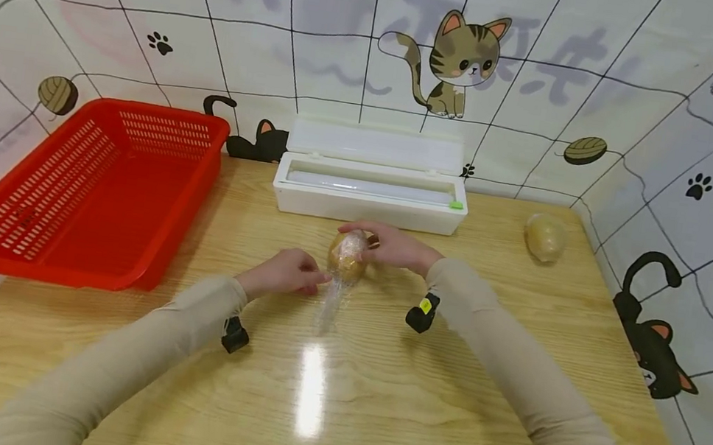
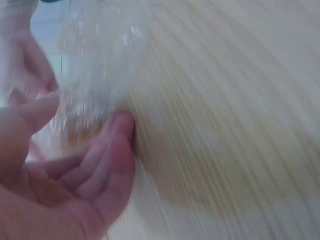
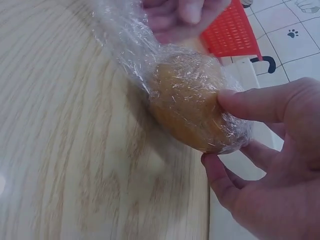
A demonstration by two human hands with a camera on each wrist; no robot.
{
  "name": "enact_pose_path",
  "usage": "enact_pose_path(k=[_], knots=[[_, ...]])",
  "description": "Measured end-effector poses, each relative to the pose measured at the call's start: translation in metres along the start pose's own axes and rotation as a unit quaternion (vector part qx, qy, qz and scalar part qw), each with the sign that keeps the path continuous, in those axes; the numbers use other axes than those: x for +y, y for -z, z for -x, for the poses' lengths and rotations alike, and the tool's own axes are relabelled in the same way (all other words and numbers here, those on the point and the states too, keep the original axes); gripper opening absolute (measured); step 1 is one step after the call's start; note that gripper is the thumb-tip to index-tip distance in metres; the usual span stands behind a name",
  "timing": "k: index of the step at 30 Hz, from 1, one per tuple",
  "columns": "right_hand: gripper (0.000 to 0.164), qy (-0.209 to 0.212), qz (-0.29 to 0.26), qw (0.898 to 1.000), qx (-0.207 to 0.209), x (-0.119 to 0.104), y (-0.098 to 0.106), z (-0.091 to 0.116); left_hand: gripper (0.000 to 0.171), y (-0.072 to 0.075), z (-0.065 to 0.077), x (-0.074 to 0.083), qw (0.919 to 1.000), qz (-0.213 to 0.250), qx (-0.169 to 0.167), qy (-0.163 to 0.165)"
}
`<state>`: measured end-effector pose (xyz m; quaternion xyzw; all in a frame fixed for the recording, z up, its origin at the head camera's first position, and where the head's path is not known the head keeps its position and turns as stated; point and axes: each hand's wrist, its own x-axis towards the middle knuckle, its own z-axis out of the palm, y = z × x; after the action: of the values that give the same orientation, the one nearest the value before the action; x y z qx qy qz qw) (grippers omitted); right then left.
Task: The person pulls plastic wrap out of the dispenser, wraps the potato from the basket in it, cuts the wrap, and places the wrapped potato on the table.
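Observation:
A rounded yellow-brown item, like a potato, wrapped in cling film (image 1: 347,257), sits on the table in front of the white box. My right hand (image 1: 393,248) grips it, thumb on one side and fingertips round its end in the right wrist view. A loose tail of film (image 3: 122,42) trails off the item towards my body. Beside that tail is my left hand (image 1: 286,273), fingertips right at the film. In the left wrist view its thumb and bent fingers stand apart, with film (image 2: 102,55) just beyond them.
The white cling film box (image 1: 368,209), lid raised, stands against the wall with a roll inside and a green slider (image 1: 456,205). At the left is a red plastic basket (image 1: 145,256). A second wrapped item (image 1: 544,238) lies at the back right of the wooden table (image 1: 440,411).

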<state>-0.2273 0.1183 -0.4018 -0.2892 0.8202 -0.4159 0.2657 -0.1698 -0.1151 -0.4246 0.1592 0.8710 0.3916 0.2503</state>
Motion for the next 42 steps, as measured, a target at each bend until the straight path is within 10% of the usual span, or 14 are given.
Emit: enact_pose_path(k=[10,16,26,35,42], knots=[[0.053,-0.040,-0.076,0.996,-0.020,-0.001,-0.001,0.004,0.042,-0.023,-0.015,0.015,0.9986,-0.042,0.029,0.013],[0.045,-0.063,0.026,0.997,0.031,-0.004,-0.011,0.002,0.034,-0.023,-0.015,0.015,0.9959,-0.080,0.035,0.024],[0.047,-0.142,-0.027,0.988,0.061,-0.011,-0.014,0.004,0.023,-0.023,-0.016,0.027,0.9718,-0.224,0.074,0.012],[0.049,-0.152,-0.048,0.984,0.081,-0.007,-0.015,0.006,0.012,-0.031,-0.010,0.038,0.9165,-0.376,0.131,-0.036],[0.042,-0.162,0.012,0.979,0.125,-0.008,-0.022,0.002,0.020,-0.039,-0.007,0.048,0.8241,-0.528,0.160,-0.128]])
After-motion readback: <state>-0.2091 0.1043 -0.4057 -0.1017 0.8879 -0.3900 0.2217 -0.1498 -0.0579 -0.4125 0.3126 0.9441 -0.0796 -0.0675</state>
